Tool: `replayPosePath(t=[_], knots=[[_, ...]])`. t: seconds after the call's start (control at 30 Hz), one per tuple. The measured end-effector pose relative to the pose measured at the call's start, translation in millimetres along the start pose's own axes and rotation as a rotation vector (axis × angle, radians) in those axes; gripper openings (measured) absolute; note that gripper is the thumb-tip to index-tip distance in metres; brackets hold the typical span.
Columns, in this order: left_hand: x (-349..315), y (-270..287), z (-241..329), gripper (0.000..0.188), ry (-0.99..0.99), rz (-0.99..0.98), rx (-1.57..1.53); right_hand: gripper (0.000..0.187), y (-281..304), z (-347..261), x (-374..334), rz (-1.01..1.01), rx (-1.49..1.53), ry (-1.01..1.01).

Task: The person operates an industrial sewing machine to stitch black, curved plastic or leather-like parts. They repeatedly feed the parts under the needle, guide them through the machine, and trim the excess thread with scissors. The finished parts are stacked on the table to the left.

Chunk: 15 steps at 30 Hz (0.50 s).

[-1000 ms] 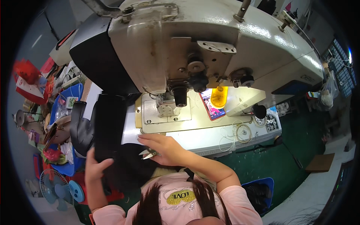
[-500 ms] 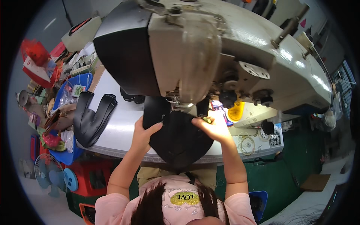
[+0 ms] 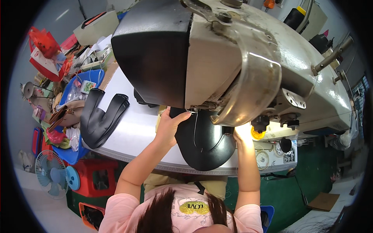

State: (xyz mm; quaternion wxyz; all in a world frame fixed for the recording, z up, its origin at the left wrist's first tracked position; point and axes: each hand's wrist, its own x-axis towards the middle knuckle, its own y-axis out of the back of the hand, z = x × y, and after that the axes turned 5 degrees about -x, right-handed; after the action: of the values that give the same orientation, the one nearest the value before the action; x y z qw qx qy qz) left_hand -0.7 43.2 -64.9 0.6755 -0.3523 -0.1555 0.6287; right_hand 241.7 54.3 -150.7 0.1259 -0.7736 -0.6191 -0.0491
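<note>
Lying half under the head of the sewing machine [image 3: 221, 73], a smooth black piece [image 3: 206, 153] shows its rounded lower end toward the person, close to the front rim of the white table [image 3: 138, 130]. A thin pale line runs down its upper face. The left hand [image 3: 169, 126] is at its upper left edge, thumb angled away from the fingers and laid over the black surface; whether it pinches cannot be told. The right hand [image 3: 243, 136] is at the right edge, washed out by bright light, its fingertips partly hidden — its grip cannot be told either.

Upward, room is tight: the machine head hangs over the far end of the piece, and a clear curved guard [image 3: 260, 89] stands between the right hand and the machine's front. To the left, bare tabletop runs from the left forearm to 1 folded black stack [image 3: 99, 122], well apart from the piece. A blue bin [image 3: 101, 76] borders the table beyond that stack. On the right, the space is shorter — a yellow dish [image 3: 257, 133] sits just beside the right hand, with a thread ring [image 3: 262, 158] near the right forearm.
</note>
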Motion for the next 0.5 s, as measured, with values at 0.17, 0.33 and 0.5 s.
replayPosePath(t=[0.17,0.33,0.5], knots=[[0.8,0.6,-4.5,0.036,-0.055,-0.024,-0.047,0.043,12.4,14.3,12.8,0.002,0.153,0.064],[-0.6,-3.7,-1.7,0.034,-0.065,-0.010,-0.032,0.046,15.3,16.1,15.8,0.008,0.202,0.077],[2.4,4.0,-4.9,0.032,-0.090,-0.036,0.014,0.049,17.3,17.0,15.5,0.016,0.220,0.103]])
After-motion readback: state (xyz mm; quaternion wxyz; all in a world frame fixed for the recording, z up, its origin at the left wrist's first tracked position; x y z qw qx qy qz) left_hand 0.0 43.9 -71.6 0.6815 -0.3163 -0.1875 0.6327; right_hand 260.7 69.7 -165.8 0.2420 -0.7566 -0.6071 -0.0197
